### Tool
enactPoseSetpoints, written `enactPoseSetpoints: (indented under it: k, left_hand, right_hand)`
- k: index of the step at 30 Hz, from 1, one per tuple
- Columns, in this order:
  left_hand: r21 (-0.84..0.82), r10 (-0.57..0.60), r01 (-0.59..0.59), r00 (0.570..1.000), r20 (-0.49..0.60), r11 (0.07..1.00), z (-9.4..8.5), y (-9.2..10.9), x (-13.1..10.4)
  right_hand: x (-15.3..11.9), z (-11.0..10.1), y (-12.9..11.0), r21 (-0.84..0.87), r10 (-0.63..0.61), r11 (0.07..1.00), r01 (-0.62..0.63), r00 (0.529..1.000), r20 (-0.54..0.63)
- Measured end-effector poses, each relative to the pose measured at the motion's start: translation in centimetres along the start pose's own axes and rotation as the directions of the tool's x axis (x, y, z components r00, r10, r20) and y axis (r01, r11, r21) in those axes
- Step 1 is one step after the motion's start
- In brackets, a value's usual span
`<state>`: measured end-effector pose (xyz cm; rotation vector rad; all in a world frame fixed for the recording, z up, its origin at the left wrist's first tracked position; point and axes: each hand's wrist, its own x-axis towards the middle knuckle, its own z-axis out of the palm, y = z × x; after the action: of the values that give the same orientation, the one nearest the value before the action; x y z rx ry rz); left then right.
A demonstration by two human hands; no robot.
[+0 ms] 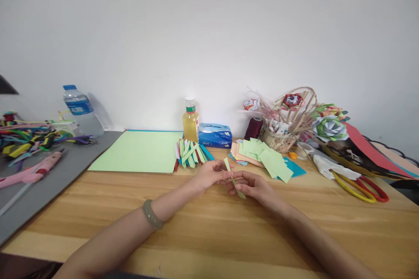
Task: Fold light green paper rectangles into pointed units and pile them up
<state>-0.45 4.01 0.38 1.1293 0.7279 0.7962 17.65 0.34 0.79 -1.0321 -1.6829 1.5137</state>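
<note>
Between both hands is a narrow folded strip of pale green paper (pixel 241 194), slanting down to the right above the wooden table. My left hand (pixel 212 174) pinches its upper part between thumb and fingers. My right hand (pixel 253 186) is closed on the lower part, thumb against the paper. Just behind my left hand lies a pile of folded paper strips (pixel 191 153) in green, white, red and blue. Behind my right hand are loose cut paper pieces (pixel 273 161), mostly pale green, with peach and blue ones beneath.
Green paper sheets (pixel 137 150) lie at the back left. A juice bottle (pixel 190 122) and a blue tissue pack (pixel 215 135) stand behind. Scissors (pixel 360 185) and a basket of paper flowers (pixel 279 141) are right. A pink glue gun (pixel 32 172) and a water bottle (pixel 83 111) are left.
</note>
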Motion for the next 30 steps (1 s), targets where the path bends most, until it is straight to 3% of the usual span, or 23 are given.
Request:
enactPoseSetpoints:
  k: [5, 13, 17, 19, 20, 22, 24, 25, 26, 28, 30]
  left_hand:
    - [0.014, -0.017, 0.018, 0.998, -0.053, 1.0, 0.1, 0.1, -0.1]
    - [-0.052, 0.059, -0.06, 0.998, -0.018, 0.997, -0.1, -0.7, 0.4]
    - [0.038, 0.019, -0.016, 0.998, -0.066, 0.999, -0.2, -0.8, 0.3]
    - [0.135, 0.017, -0.002, 0.994, -0.106, 0.991, -0.3, -0.8, 0.2]
    - [0.205, 0.037, -0.013, 0.993, -0.116, 0.979, -0.3, -0.8, 0.3]
    - [0.343, 0.084, -0.043, 0.991, -0.106, 0.939, -0.5, -0.9, 0.4]
    - [0.431, 0.103, -0.063, 0.992, -0.07, 0.9, -0.6, -0.9, 0.6]
    - [0.451, 0.099, -0.066, 0.994, -0.052, 0.89, -0.6, -1.0, 0.6]
    - [0.459, 0.093, -0.067, 0.995, -0.036, 0.886, -0.7, -1.0, 0.6]
    - [0.467, 0.086, -0.075, 0.996, -0.002, 0.881, -0.6, -1.0, 0.6]
    - [0.477, 0.092, -0.092, 0.995, 0.023, 0.874, -0.6, -1.0, 0.6]
  right_hand:
    - [0.0, -0.1, 0.3, 0.045, 0.035, 0.998, -0.033, 0.999, -0.027]
    - [-0.1, 0.2, 0.3, -0.037, 0.021, 0.999, -0.026, 0.991, -0.129]
    - [-0.1, 0.1, 1.1, -0.258, -0.111, 0.964, 0.06, 0.976, -0.186]
    - [-0.4, 0.1, 1.4, -0.516, -0.287, 0.845, 0.139, 0.932, -0.22]
    - [-0.5, 0.1, 1.4, -0.667, -0.398, 0.724, 0.177, 0.896, -0.194]
    - [-0.9, 0.0, 1.4, -0.897, -0.59, 0.356, 0.263, 0.808, 0.003]
    - [-1.2, 0.1, 1.1, -0.932, -0.639, -0.02, 0.362, 0.712, 0.29]
    - [-1.4, 0.2, 0.9, -0.903, -0.628, -0.145, 0.404, 0.668, 0.4]
    - [-1.5, 0.2, 0.7, -0.873, -0.62, -0.224, 0.434, 0.627, 0.471]
    - [-1.7, 0.4, 0.5, -0.844, -0.622, -0.281, 0.456, 0.584, 0.522]
    - [-1.7, 0.5, 0.5, -0.838, -0.609, -0.276, 0.471, 0.589, 0.531]
